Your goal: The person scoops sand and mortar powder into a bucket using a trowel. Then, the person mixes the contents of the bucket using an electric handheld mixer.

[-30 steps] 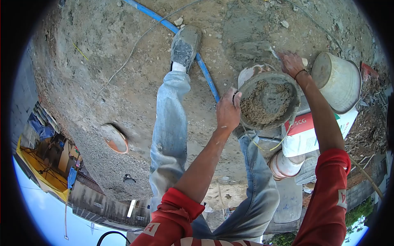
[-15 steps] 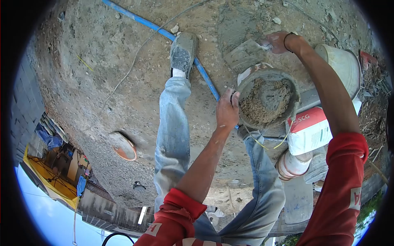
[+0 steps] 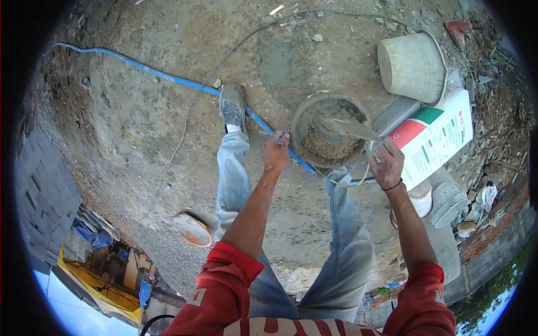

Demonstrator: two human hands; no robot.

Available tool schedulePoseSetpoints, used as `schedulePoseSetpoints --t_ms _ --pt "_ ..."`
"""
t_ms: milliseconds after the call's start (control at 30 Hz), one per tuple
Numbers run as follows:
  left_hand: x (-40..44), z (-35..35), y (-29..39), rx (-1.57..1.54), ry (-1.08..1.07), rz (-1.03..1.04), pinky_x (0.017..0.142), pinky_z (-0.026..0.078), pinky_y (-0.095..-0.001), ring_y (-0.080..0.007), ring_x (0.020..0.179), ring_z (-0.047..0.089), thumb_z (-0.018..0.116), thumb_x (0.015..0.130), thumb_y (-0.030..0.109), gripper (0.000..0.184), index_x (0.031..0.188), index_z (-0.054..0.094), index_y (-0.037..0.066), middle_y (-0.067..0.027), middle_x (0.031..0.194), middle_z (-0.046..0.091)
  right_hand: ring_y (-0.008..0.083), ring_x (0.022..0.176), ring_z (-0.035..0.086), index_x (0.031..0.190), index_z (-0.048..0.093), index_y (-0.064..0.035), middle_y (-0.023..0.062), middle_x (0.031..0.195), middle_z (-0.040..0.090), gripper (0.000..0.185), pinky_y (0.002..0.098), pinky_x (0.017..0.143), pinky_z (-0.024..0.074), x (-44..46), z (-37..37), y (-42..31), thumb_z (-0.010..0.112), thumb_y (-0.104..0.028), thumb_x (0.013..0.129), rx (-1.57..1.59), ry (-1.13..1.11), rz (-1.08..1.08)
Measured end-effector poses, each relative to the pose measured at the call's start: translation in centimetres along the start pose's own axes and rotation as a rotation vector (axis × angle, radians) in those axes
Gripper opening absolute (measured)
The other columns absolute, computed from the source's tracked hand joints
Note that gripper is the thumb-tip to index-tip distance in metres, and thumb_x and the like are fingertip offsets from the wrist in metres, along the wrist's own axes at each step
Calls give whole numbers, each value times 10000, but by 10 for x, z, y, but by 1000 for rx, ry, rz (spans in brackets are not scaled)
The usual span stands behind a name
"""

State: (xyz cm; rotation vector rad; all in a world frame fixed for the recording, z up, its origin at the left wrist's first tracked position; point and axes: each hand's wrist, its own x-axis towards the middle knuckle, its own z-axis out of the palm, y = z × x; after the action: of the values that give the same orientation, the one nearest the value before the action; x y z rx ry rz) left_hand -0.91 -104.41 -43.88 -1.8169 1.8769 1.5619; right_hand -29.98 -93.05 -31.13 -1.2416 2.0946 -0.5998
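The right hand [image 3: 388, 165] holds a trowel [image 3: 356, 127] in clenched fingers, its blade over the mortar [image 3: 324, 147] in the bucket [image 3: 297, 120], whose rim the left hand's [image 3: 277, 152] fingers grasp.

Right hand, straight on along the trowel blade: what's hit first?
Probably the wet mix in the bucket, else the bucket's far inner wall. The right hand has the trowel angled over the opening. Blade height, and whether it touches the mix, is unclear from this view.

Rubble-strewn bare ground [image 3: 168, 33] meets a grey block wall [image 3: 45, 190] in daylight.
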Motion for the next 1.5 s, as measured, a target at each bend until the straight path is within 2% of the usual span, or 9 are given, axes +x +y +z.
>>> schedulePoseSetpoints --t_ms 233,333,567,633,767,833,1033,1200,1500 --pt "-2 -37 30 326 -58 13 776 523 -389 -313 885 691 576 923 403 374 1070 649 67 -153 868 714 333 829 576 999 609 -75 113 876 541 295 446 717 481 -92 48 55 706 -81 720 -207 244 33" --pt "1 -46 33 385 -125 78 777 526 -384 -302 887 694 617 899 315 326 1100 650 61 -156 906 716 300 878 575 1034 594 -97 93 888 526 278 413 768 468 -124 44 64 680 -139 773 -260 46 246" --pt "-30 -20 88 528 -213 186 783 529 -371 -287 850 694 641 877 239 262 1050 651 42 -148 908 714 328 853 590 1005 603 -86 121 931 575 328 441 692 481 -164 33 72 744 -138 714 -217 158 360" --pt "-42 4 91 586 -258 231 780 528 -368 -284 841 695 653 868 248 279 1055 652 40 -147 910 715 334 856 598 986 591 -82 126 918 583 303 452 698 484 -170 33 68 732 -131 722 -176 422 316" --pt "-72 53 116 452 -441 223 778 532 -383 -284 831 697 658 867 284 306 1055 652 43 -136 886 718 340 886 623 1044 576 -101 136 920 608 280 458 728 508 -186 40 73 677 -191 799 -188 151 441" --pt "-85 77 125 676 -535 207 859 514 -402 -302 954 677 649 880 343 409 1152 623 39 -169 1014 701 347 885 625 1060 576 -108 147 936 616 310 445 722 515 -195 45 79 699 -204 792 -175 63 574" --pt "-126 121 146 760 -719 160 1041 401 -429 -363 1247 516 639 871 492 735 1388 441 7 -241 1344 527 394 875 622 1038 560 -54 187 929 641 306 472 745 501 -235 27 56 694 -203 807 262 523 791" --pt "-141 140 146 860 -783 255 1066 378 -430 -396 1291 469 683 833 508 861 1445 351 2 -267 1384 479 430 862 603 984 555 4 224 894 634 302 478 748 473 -284 5 79 688 -190 795 519 824 1096" --pt "-142 178 131 894 -829 138 1097 355 -412 -389 1337 424 747 781 486 980 1476 279 -21 -276 1430 430 428 974 618 1162 590 -50 243 1027 653 434 473 855 481 -297 -44 232 684 -254 792 513 802 1217"
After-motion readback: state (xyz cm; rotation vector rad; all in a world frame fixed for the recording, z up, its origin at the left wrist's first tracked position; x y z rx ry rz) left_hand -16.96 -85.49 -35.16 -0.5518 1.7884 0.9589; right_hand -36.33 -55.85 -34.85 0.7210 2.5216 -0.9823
